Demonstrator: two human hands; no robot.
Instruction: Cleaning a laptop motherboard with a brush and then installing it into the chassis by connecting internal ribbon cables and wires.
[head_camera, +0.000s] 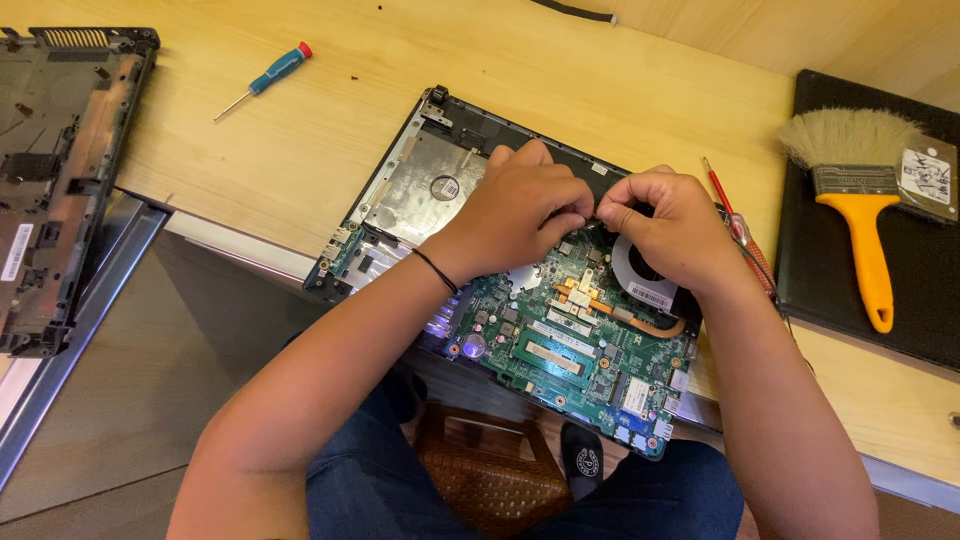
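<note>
My left hand (520, 205) and right hand (665, 220) meet over opened laptop (500, 330) lying on wooden table (300, 140). Fingers pinched narrow on something small between them; can't tell what. Risk: slip or hard tug could tear cable, scratch green board. Copper heat pipe (600, 305) smooth, bendable; fan (645, 275) round, plastic. Screwdriver (268, 80) well apart.

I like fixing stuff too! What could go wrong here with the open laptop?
The laptop hangs partly over the table edge, so pressing might tip it toward the lap. Both hands, left and right, pinch something small over the bare board; a slip could bend a part. The red screwdriver lies by the right wrist and could get knocked off.
</note>
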